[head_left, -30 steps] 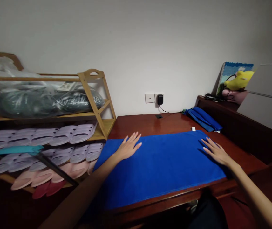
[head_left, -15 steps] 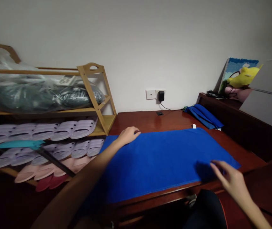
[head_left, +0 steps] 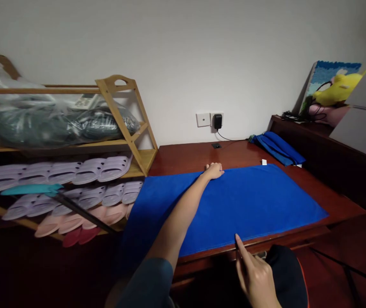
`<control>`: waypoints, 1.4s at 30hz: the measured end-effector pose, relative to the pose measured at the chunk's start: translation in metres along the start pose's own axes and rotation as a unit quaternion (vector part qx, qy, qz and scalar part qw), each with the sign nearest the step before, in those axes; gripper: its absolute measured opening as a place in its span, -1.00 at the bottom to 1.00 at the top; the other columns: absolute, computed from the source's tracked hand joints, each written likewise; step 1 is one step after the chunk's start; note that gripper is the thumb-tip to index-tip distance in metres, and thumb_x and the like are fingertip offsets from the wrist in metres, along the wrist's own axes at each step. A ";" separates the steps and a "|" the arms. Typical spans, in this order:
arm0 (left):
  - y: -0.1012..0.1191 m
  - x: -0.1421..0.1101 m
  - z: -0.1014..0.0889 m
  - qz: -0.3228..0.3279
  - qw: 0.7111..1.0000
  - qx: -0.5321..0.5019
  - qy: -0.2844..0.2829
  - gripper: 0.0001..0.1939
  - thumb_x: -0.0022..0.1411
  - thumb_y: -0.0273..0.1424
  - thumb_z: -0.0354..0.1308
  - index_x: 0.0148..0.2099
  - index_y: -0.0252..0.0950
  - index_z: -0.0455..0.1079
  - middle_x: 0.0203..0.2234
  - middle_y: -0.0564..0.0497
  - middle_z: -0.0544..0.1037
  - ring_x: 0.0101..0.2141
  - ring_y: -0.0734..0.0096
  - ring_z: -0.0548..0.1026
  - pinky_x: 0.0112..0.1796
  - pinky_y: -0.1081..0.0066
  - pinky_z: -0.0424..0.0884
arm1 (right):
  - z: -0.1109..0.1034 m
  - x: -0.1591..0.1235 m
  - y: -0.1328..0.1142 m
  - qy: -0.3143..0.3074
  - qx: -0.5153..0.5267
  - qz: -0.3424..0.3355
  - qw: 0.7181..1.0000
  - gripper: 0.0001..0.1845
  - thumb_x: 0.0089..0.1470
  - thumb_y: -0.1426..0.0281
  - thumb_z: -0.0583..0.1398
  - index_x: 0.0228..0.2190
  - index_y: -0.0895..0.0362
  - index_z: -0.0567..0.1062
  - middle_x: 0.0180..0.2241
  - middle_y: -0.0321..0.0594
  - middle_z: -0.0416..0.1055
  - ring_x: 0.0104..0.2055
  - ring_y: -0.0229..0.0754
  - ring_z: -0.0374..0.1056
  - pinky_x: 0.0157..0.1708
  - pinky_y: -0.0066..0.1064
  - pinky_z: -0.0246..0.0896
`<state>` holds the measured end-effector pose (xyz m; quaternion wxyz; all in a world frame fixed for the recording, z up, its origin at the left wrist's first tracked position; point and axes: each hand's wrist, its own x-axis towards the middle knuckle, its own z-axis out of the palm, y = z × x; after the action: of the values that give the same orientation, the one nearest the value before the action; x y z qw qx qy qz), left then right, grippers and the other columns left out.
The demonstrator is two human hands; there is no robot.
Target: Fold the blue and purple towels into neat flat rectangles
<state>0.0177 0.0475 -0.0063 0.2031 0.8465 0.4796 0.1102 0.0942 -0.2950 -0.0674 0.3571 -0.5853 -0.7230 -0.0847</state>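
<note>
A blue towel [head_left: 234,205] lies spread flat on a dark red wooden table [head_left: 196,156], its left end hanging over the table's side. My left hand [head_left: 214,170] reaches across to the towel's far edge near its middle, fingers curled shut on that edge. My right hand [head_left: 255,276] is at the table's near edge, its index finger stretched out and touching the towel's near hem, the other fingers curled in. A small white tag [head_left: 264,162] shows at the towel's far right corner.
A wooden rack [head_left: 128,124] at the left holds rows of lilac and pink slippers [head_left: 83,171] and plastic-wrapped bundles. Folded blue cloths [head_left: 277,147] lie at the table's back right. A charger [head_left: 217,122] is plugged into the wall. A dark cabinet [head_left: 317,145] stands at the right.
My left hand slid right along the towel's far edge and closed on it. My right hand drew back from the towel's right end to the near hem.
</note>
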 end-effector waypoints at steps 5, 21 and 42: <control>0.000 0.009 -0.009 -0.051 0.997 -0.050 -0.023 -0.84 0.04 -0.32 0.28 -0.38 -0.27 0.40 -0.26 -0.08 0.54 -0.11 0.14 0.41 -0.02 0.12 0.18 | 0.002 -0.002 0.001 0.022 0.020 -0.028 0.999 -0.29 0.18 0.52 -0.01 0.29 0.08 -0.15 -0.63 -0.34 0.31 -0.66 -0.24 0.23 -0.62 -0.38 0.15; -0.004 0.004 -0.053 -0.020 0.945 -0.319 -0.070 -0.85 -0.04 -0.40 0.30 -0.35 -0.29 0.48 -0.46 0.05 0.54 -0.43 0.47 0.44 -0.36 0.46 0.34 | -0.012 -0.004 0.008 0.159 0.049 -0.041 0.985 -0.32 0.07 0.59 0.15 0.20 0.02 0.17 -0.22 -0.19 0.52 -0.31 -0.12 0.48 -0.33 -0.25 0.42; -0.002 -0.081 -0.165 0.157 0.963 -0.220 0.010 -0.80 -0.05 -0.40 0.28 -0.30 -0.32 0.50 -0.43 0.02 0.57 -0.35 0.35 0.48 -0.21 0.34 0.35 | -0.125 0.117 0.117 0.177 0.236 0.272 0.916 -0.52 -0.18 0.07 0.31 -0.29 0.17 0.58 -0.32 -0.14 0.55 -0.27 -0.04 0.49 -0.20 -0.31 0.44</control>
<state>-0.0881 0.0179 0.1408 0.3598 0.8442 0.3069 0.2524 0.2454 -0.2357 0.0617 0.6162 -0.6338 -0.4594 0.0866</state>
